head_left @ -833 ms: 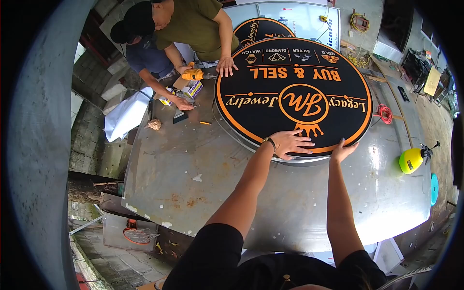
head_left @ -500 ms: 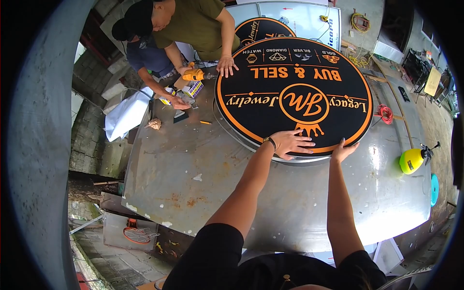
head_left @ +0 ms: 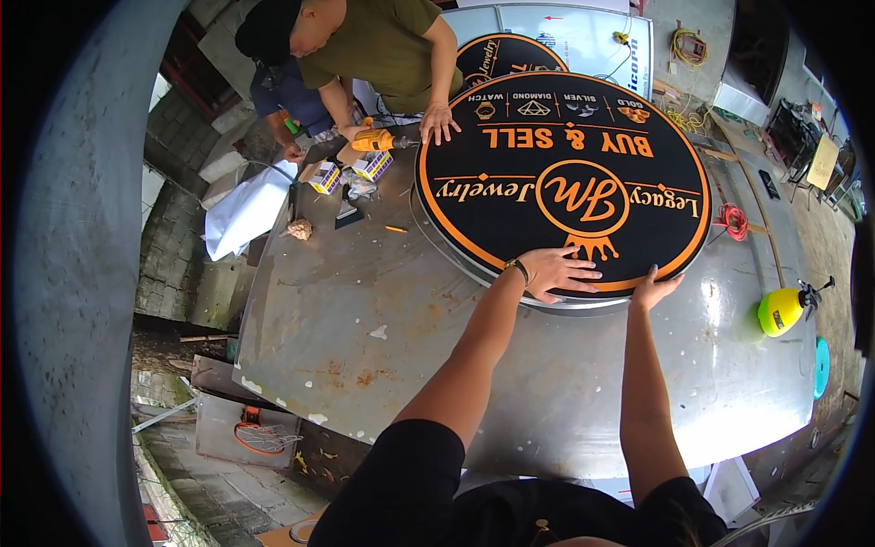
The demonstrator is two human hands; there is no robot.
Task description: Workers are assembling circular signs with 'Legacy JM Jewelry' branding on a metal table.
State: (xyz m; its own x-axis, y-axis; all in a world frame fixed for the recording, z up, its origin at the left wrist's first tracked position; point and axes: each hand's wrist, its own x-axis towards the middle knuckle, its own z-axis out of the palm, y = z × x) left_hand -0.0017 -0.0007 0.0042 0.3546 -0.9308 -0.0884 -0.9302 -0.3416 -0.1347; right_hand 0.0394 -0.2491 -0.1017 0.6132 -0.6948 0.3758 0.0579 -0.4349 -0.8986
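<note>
A large round black sign (head_left: 510,214) with orange rim and lettering lies on a metal table, its lettering upside down to me. My left hand (head_left: 558,273) lies flat on its near face, fingers spread, a bracelet at the wrist. At the near right edge my right hand (head_left: 654,289) grips the sign's rim, its lower fingers partly hidden. Across the table, a person in an olive shirt (head_left: 392,46) presses one hand on the sign's left edge. That person's other hand holds a yellow drill (head_left: 378,139), its tip at the sign's side.
Small boxes (head_left: 324,178) and a pencil (head_left: 396,229) are left of the sign on the metal table (head_left: 365,319). A second person (head_left: 283,100) stands behind them. Right lie red cord (head_left: 732,219) and a yellow spray bottle (head_left: 780,312). Another round sign (head_left: 497,55) is behind.
The second person's hand has drawn back from beside the boxes, and a green object now shows near it. The view has shifted slightly. My hands stay in place on the sign.
</note>
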